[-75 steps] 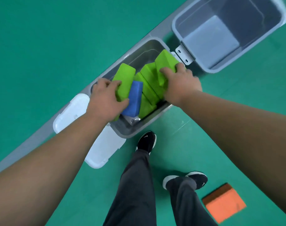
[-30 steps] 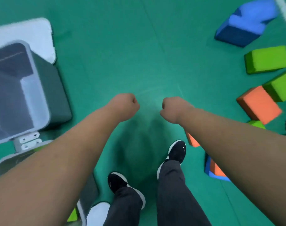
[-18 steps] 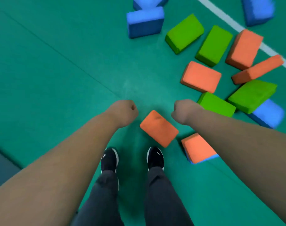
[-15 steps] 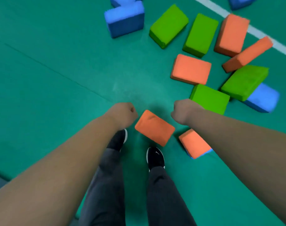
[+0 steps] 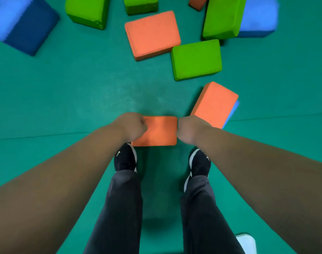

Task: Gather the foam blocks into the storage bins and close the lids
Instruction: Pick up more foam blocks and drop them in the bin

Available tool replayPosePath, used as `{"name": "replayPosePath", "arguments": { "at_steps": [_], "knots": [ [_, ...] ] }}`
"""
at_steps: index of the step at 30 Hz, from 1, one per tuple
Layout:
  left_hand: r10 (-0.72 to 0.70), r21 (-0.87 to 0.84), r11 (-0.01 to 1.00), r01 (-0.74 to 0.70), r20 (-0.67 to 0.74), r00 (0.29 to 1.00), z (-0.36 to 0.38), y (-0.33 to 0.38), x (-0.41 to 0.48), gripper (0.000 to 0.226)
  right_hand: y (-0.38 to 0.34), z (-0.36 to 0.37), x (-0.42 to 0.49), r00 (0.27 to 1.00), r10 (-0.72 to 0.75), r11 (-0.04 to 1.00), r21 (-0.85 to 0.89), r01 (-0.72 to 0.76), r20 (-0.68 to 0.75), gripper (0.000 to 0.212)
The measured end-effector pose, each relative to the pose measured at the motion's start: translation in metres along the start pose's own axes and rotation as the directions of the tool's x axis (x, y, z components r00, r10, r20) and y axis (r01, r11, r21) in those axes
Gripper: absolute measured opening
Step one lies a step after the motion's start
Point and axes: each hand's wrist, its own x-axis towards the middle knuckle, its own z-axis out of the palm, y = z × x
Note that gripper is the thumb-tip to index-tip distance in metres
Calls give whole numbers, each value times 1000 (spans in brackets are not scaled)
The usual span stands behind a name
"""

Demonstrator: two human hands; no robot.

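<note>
An orange foam block [image 5: 158, 131] lies flat on the green floor just in front of my shoes. My left hand [image 5: 132, 125] is curled into a fist over the block's left end. My right hand [image 5: 190, 128] is curled at its right end. The fingers are hidden under both hands, so I cannot tell whether they touch the block. A second orange block [image 5: 215, 105] leans on a blue one [image 5: 232, 110] just to the right. No storage bin is in view.
More blocks lie ahead: a green one [image 5: 196, 59], an orange one [image 5: 152, 33], a green one [image 5: 222, 17] against a blue one [image 5: 259, 15], another green [image 5: 86, 10] and a large blue block [image 5: 18, 22] at far left. A white corner [image 5: 247, 242] shows at bottom right.
I turned from the bin to the pile of blocks and came lower over it. Both fists have dropped to the two ends of the near orange block, which now lies square between them.
</note>
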Motion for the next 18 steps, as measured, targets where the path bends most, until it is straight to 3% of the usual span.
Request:
{"name": "replayPosePath", "arguments": {
  "at_steps": [7, 10, 15, 18],
  "knots": [
    [-39, 134, 990, 30, 65, 997, 42, 56, 68, 30, 86, 15, 51, 997, 62, 998, 15, -61, -49, 24],
    [53, 206, 977, -55, 14, 998, 66, 70, 107, 26, 122, 16, 79, 991, 72, 997, 3, -73, -112, 32],
    [137, 290, 947, -136, 17, 990, 105, 98, 163, 37, 163, 21, 128, 892, 106, 983, 180, -28, -440, 54],
    [194, 415, 890, -186, 23, 981, 120, 104, 186, 46, 173, 26, 142, 794, 55, 988, 149, 46, -606, 45]
  ]
}}
